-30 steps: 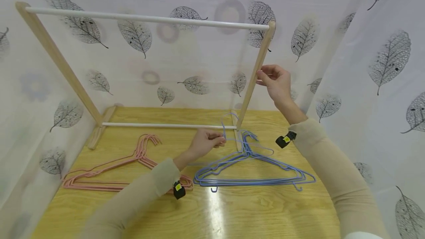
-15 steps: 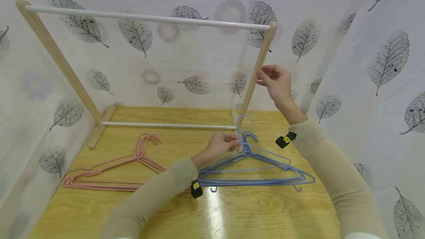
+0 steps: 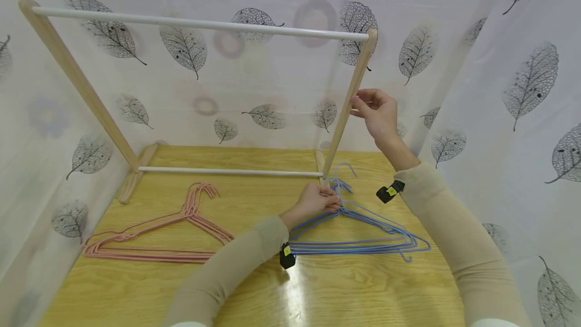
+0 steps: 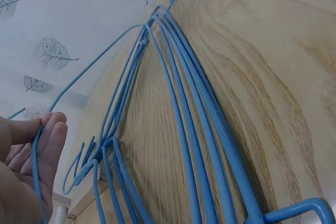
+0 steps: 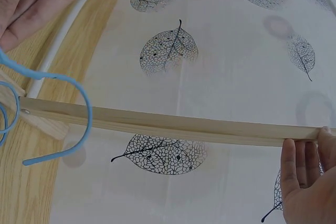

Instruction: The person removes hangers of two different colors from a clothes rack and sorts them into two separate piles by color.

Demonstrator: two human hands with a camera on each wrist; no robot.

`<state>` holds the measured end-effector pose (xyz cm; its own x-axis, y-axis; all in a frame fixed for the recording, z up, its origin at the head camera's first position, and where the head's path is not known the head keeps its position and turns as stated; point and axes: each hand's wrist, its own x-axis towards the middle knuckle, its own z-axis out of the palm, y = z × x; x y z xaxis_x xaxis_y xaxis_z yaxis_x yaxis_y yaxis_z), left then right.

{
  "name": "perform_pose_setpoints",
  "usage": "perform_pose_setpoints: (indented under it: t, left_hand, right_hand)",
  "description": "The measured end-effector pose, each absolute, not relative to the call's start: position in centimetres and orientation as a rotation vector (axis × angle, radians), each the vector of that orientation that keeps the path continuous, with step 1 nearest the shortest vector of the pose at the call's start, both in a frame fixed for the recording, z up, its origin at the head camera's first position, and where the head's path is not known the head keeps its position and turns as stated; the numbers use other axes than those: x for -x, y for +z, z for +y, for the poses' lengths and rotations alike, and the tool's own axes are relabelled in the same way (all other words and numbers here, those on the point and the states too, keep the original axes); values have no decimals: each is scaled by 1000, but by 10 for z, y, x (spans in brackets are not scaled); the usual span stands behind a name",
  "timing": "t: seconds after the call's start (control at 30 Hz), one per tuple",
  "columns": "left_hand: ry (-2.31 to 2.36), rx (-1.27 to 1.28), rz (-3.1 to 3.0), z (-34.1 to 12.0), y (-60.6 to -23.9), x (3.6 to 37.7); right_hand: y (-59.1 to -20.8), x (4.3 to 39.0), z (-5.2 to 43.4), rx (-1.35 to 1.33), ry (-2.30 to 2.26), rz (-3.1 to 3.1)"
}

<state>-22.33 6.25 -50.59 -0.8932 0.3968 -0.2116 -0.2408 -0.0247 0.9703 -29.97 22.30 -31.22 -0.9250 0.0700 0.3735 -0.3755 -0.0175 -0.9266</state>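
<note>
My left hand (image 3: 315,201) pinches a light blue wire hanger (image 5: 89,111) near the base of its hook between thumb and fingers. That hanger is raised over a stack of blue hangers (image 4: 231,153) lying on the table, and its hook points up and curves to the right. My right hand (image 3: 376,110) holds the right wooden upright (image 3: 358,72) of a small clothes rack about midway up, thumb on one side and fingers against the other. In the head view, my left hand and sleeve hide the left part of the blue hangers.
A stack of pink hangers (image 3: 192,211) lies on the wood-grain table (image 3: 363,291) to the left. White rods form the rack's top bar (image 3: 204,25) and lower bar (image 3: 227,171). Leaf-patterned sheeting (image 3: 272,79) surrounds the table at the back and sides.
My left hand has moved right and slightly down, carrying the light blue hanger over the blue stack; its hook now turns further right. My right hand stays on the upright.
</note>
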Motion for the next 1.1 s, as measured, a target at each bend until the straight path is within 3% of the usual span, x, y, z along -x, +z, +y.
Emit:
perform_pose_setpoints:
  t: [0.47, 0.8, 1.1]
  left_hand:
    - [1805, -292, 2218, 57, -529, 227]
    - [1769, -301, 2339, 31, -522, 226]
    - [1737, -373, 2456, -13, -502, 220]
  right_hand:
    - [-315, 301, 221, -352, 1992, -1971]
    - [-312, 295, 234, -325, 1986, -2034]
    - [-320, 271, 264, -347, 1512, -2342]
